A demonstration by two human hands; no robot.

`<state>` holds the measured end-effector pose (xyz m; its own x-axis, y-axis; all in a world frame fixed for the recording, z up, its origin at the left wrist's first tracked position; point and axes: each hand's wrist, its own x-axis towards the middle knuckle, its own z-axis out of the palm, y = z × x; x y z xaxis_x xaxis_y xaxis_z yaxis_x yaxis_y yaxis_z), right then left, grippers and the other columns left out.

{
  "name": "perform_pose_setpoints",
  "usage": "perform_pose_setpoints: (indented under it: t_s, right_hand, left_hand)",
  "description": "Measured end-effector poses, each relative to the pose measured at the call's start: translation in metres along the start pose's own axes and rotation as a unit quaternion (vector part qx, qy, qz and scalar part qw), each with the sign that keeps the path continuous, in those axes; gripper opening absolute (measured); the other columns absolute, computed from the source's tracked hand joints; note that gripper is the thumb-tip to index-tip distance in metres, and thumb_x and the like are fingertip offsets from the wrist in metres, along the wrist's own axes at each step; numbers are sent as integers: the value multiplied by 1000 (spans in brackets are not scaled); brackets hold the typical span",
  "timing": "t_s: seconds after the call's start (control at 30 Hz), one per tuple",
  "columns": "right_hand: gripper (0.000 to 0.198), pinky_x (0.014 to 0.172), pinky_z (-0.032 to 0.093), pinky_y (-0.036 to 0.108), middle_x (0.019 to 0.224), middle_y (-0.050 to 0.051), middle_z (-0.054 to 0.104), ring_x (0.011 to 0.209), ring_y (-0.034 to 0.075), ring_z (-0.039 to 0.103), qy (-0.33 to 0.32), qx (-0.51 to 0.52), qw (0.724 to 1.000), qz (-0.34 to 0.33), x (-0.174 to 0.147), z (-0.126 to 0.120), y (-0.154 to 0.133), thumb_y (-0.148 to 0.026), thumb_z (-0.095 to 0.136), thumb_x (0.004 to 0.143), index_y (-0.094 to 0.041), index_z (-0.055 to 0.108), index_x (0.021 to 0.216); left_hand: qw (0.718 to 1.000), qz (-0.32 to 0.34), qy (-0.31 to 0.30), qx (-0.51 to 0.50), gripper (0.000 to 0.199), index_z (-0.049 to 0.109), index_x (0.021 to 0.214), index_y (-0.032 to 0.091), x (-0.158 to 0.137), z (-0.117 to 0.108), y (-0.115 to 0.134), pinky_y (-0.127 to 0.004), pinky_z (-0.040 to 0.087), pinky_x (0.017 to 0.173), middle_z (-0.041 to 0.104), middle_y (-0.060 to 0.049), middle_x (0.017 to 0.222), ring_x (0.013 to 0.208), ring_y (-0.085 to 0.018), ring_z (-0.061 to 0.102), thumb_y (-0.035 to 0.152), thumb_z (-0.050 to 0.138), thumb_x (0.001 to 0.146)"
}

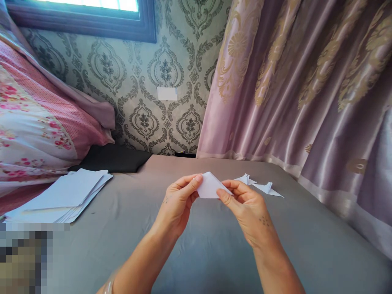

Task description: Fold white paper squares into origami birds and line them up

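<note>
A small folded piece of white paper (pixel 210 188) is held up in front of me, above the grey sheet. My left hand (pixel 180 196) pinches its upper left edge between thumb and fingers. On the other side, my right hand (pixel 243 204) grips the pointed right end, thumb on the near face and fingers behind. The paper has a peaked top and a straight lower edge. Just beyond my right hand lie two folded white paper figures, one (pixel 245 179) partly hidden by the hand and the other (pixel 268 188) farther right.
A stack of white paper sheets (pixel 67 190) lies at the left, near a folded black cloth (pixel 114 158). The grey sheet (pixel 208 249) covers the surface below. Purple curtains (pixel 275 81) hang at the right, a floral fabric (pixel 36 122) at the left. A patterned wall (pixel 137 73) stands behind.
</note>
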<state>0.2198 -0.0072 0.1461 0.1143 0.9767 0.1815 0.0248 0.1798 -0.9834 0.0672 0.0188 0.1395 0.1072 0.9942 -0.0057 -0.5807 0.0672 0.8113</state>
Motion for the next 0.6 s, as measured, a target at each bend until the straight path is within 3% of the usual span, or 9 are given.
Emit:
perform_pose_setpoints:
  t_s: [0.23,0.4,0.6]
  right_hand:
    - [42,68,51,26,77,0,72,71,13,65,90,64,994,12,6,-11,2,-40,84,63,-20,68,96]
    - [42,68,53,29,81,3,73,73,16,67,100,36,994,-21,6,-14,3,-41,81,66,-20,68,99]
    - [36,74,55,33,85,5,75,73,17,69,59,-17,998,-21,6,-17,1,-46,73,75,-19,70,98]
  left_hand:
    - [986,5,-67,154,25,69,67,13,4,-7,1,-21,41,61,64,-1,61,59,-7,53,34,80,70]
    - [985,17,-67,161,31,64,58,13,8,-8,-2,-21,39,60,60,1,56,57,-8,50,37,80,69]
    - [988,3,-60,143,32,67,66,13,12,-14,2,-20,38,60,59,1,61,59,-7,49,41,80,67]
